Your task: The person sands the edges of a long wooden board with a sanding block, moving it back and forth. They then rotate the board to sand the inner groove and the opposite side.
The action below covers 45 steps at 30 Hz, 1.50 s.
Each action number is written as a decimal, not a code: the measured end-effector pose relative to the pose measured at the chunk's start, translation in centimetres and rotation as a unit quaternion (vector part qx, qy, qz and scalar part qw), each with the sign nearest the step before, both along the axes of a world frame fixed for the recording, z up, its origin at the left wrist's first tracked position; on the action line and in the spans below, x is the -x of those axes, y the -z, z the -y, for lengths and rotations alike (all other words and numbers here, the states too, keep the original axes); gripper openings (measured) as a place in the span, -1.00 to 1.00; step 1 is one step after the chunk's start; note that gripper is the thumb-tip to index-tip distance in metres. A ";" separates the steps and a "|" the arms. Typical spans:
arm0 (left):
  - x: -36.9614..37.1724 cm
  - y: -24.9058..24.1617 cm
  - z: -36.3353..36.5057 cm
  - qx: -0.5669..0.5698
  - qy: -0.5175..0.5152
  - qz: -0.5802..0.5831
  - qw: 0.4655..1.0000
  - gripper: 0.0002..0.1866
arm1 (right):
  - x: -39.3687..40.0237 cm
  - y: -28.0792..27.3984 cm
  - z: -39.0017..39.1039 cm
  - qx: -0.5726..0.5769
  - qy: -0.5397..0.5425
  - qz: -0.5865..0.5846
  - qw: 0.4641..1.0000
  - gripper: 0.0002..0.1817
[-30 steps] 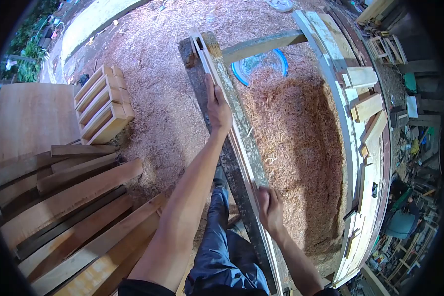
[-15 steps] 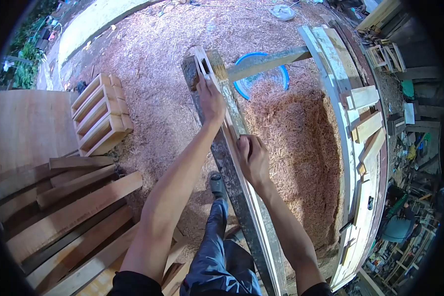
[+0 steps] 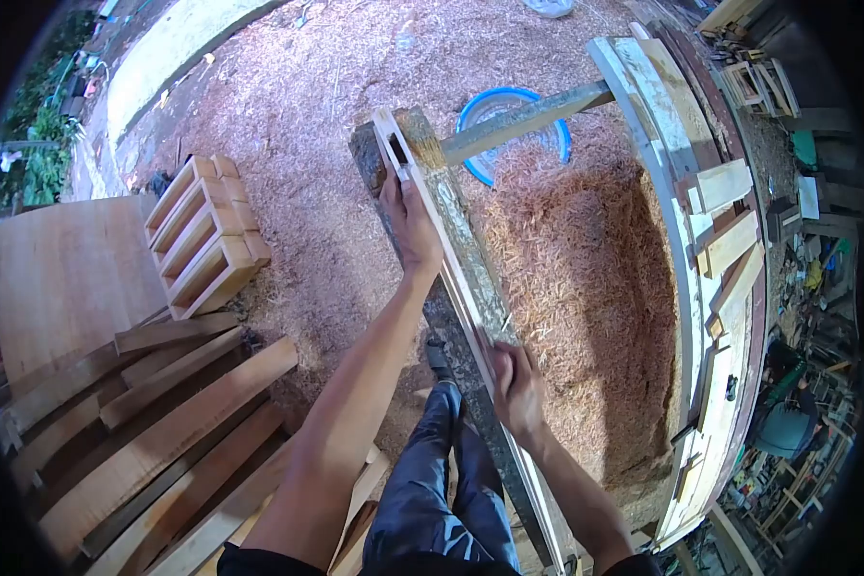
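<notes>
A long pale wooden strip (image 3: 463, 293) with a slot cut near its far end lies lengthwise along a dark, weathered beam (image 3: 363, 158). My left hand (image 3: 416, 230) grips the strip just short of the slot, fingers pointing toward the far end. Nearer my body, my right hand (image 3: 520, 394) is curled over the strip, its thumb and fingers closed on the edge. Beside the strip runs a second rough board (image 3: 470, 259), worn and flaked on top. The strip's near end passes down past my legs.
Wood shavings cover the ground, heaped (image 3: 586, 288) at right beside a blue-rimmed basin (image 3: 564, 144). A cross beam (image 3: 528, 127) joins the right-hand bench (image 3: 677, 206), which bears wood pieces. Stacked frames (image 3: 197, 235), a plywood sheet (image 3: 67, 278) and piled planks (image 3: 178, 422) stand left.
My right hand has slid along the strip toward my body. My left hand stays near the slotted end, and more of the slot shows. The whole view has shifted slightly.
</notes>
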<state>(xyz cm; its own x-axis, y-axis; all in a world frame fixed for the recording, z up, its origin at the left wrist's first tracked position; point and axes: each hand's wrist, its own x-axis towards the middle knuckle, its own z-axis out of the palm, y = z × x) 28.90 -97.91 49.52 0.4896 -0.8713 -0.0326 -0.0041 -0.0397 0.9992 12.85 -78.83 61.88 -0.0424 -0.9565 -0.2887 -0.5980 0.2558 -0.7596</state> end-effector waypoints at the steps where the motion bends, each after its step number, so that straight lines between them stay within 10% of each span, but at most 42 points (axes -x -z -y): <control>1: 0.1 -0.4 0.1 0.011 -0.008 0.007 1.000 -0.44 | -0.7 1.3 1.7 0.056 -0.006 0.002 0.998 -0.73; 6: -0.4 0.1 0.4 0.021 -0.009 -0.025 0.999 -0.49 | -5.4 2.4 12.1 0.084 0.008 0.042 0.996 -0.71; 18: 0.4 -2.8 -0.7 -0.048 -0.006 0.051 0.998 -0.33 | 0.5 -0.5 -0.3 -0.010 -0.017 0.033 0.999 -0.72; 30: 0.2 -2.0 -0.4 -0.038 -0.019 -0.070 0.997 -0.46 | -7.7 2.6 16.9 0.144 -0.025 0.018 0.989 -0.65; 37: 0.2 -2.6 -0.5 -0.005 -0.006 0.032 0.999 -0.45 | 0.4 1.5 0.2 0.028 -0.039 0.023 0.999 -0.68; 45: -0.2 -2.7 -0.6 -0.032 0.006 0.041 0.999 -0.43 | -3.9 2.7 9.7 0.038 -0.026 0.009 0.999 -0.63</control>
<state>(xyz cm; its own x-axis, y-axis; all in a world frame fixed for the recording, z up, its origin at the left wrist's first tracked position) 29.05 -97.28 52.23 0.4819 -0.8749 -0.0487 -0.0866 -0.1029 0.9909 16.78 -88.49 59.18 0.0132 -0.9763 -0.2162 -0.5949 0.1661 -0.7865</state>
